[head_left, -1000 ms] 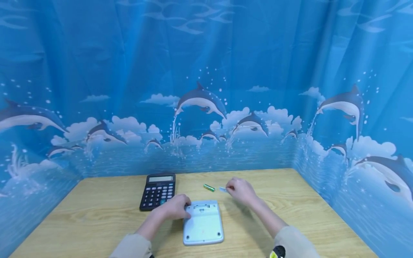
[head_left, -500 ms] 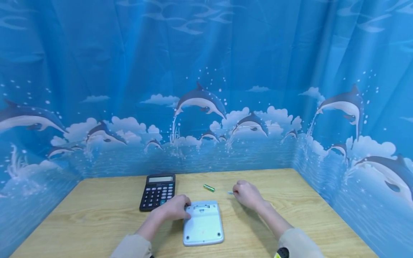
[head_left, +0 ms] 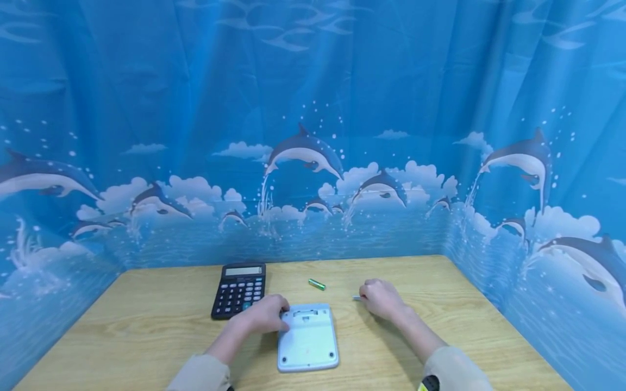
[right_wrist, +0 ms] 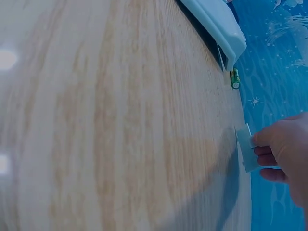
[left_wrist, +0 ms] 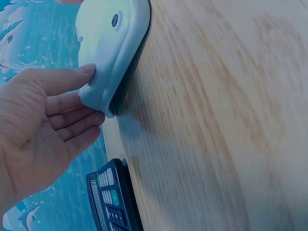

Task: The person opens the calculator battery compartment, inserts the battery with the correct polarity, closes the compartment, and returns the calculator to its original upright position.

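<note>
A white calculator (head_left: 308, 345) lies face down on the table, its back showing dark round feet and an uncovered battery compartment (head_left: 305, 313). My left hand (head_left: 264, 315) grips its left edge, thumb on the back and fingers around the side, as the left wrist view shows. To the right, my right hand (head_left: 381, 298) pinches a small pale battery cover (right_wrist: 247, 149) just over the table, thumb against one face. Between the calculator and the far edge lies a green battery (head_left: 317, 284), touched by neither hand.
A black calculator (head_left: 238, 290) lies face up to the left, close behind my left hand. The wooden table (head_left: 122, 331) is bordered at the back and right by a blue curtain (head_left: 303, 233) printed with dolphins.
My right hand has drawn the battery cover to the right and a little nearer, away from the battery, turning it more edge-on. The left hand and white calculator stay in place.
</note>
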Demonstrator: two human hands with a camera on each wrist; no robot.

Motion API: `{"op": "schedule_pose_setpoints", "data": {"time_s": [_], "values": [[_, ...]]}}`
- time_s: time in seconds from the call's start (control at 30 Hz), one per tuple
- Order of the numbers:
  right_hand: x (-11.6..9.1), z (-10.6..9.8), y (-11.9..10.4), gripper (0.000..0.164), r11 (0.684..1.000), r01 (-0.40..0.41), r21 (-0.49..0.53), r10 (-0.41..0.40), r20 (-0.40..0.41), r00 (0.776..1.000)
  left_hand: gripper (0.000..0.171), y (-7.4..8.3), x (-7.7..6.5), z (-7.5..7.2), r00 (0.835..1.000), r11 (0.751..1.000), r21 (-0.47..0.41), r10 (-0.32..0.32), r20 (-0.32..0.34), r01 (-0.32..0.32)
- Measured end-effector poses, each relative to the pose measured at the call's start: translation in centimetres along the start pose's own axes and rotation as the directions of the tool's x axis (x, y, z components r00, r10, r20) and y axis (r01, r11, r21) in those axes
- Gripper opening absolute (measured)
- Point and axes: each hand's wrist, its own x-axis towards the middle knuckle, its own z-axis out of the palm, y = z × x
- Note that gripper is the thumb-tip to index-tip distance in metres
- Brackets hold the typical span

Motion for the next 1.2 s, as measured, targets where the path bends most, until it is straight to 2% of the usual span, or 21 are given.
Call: {"op": "schedule_pose_setpoints", "data": {"time_s": [0.33, 0.5, 0.97, 1.2], "values": [[-0.28, 0.48, -0.17, 0.021, 0.999, 0.026, -0.042, -0.023, 0.061, 0.998, 0.043, -0.1, 0.12, 0.17, 1.0, 1.0, -0.009, -0.019, 0.016, 0.019], [-0.2, 0.37, -0.32, 0.022, 0.999, 0.008, -0.048, -0.005, 0.071, 0.997, 0.043, -0.13, 0.17, 0.17, 1.0, 1.0, -0.011, -0.017, 0.013, 0.017], [-0.16, -0.08, -0.64, 0.021, 0.996, -0.08, -0.048, 0.087, 0.178, 0.98, 0.043, -0.27, 0.22, 0.14, 1.0, 1.0, -0.003, -0.009, -0.002, 0.009], [-0.33, -0.26, -0.6, 0.02, 0.997, -0.078, -0.031, 0.082, 0.186, 0.979, 0.042, -0.12, 0.05, 0.32, 1.0, 1.0, -0.003, -0.017, -0.009, 0.017]]}}
